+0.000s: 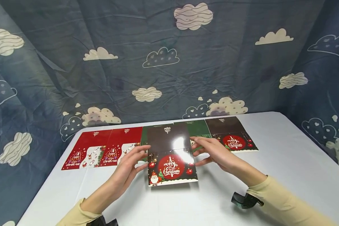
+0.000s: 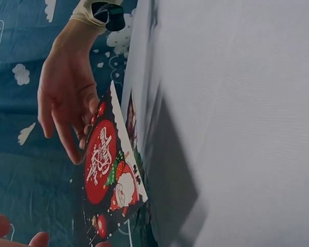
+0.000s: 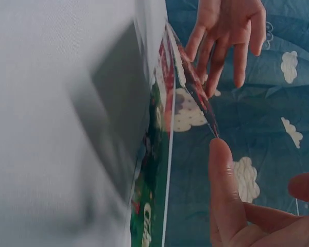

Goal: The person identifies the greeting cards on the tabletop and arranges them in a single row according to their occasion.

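Note:
An unfolded Christmas card (image 1: 171,166), dark brown above and printed with a red circle and a Santa below, is held tilted above the table between both hands. My left hand (image 1: 127,168) touches its left edge with extended fingertips. At the opposite edge, my right hand (image 1: 216,153) does the same, its fingers nearly straight. In the right wrist view a fingertip (image 3: 220,152) meets the card's edge. The left wrist view shows the printed face of the card (image 2: 105,159), with the right hand (image 2: 67,87) beyond it.
Behind the held card lies a row of unfolded cards: two red ones (image 1: 87,139) (image 1: 121,138) at left, green ones (image 1: 199,128) partly hidden in the middle, and another dark brown card (image 1: 223,126) at right. A white cloth (image 1: 277,182) covers the table; a cloud-patterned curtain (image 1: 164,75) hangs behind.

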A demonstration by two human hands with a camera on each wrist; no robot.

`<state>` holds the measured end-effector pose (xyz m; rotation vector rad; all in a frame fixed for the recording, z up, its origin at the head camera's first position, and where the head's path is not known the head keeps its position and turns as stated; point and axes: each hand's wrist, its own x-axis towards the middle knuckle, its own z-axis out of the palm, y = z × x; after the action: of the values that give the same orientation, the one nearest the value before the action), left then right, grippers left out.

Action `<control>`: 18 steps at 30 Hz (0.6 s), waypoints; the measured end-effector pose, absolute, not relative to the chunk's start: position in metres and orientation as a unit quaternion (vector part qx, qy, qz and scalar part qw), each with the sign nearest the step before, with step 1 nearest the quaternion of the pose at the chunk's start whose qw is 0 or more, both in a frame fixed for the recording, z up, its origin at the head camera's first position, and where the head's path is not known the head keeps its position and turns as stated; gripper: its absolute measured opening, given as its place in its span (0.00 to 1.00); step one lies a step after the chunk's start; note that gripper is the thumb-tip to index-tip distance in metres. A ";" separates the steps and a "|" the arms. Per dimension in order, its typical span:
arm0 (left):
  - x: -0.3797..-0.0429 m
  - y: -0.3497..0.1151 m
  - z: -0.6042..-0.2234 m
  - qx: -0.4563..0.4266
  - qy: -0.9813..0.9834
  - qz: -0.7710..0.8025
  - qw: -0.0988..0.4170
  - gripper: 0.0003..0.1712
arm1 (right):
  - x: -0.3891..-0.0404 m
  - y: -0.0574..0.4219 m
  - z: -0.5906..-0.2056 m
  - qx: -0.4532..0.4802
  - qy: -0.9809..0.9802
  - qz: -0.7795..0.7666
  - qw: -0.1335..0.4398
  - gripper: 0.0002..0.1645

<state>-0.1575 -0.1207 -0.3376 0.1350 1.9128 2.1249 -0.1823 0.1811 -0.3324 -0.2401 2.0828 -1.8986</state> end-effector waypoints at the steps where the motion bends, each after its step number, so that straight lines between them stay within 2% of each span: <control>1: -0.159 -0.118 -0.339 0.050 0.661 0.736 0.139 0.26 | -0.182 0.184 -0.332 -0.083 0.729 -0.662 0.155 0.31; 18: -0.179 -0.074 -0.347 0.102 0.605 0.772 0.167 0.24 | -0.175 0.232 -0.329 -0.070 0.773 -0.617 0.131 0.32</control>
<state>-0.1787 -0.0741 -0.3474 0.2893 1.7216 2.1956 -0.1751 0.2317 -0.3288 -0.2030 2.2457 -1.7907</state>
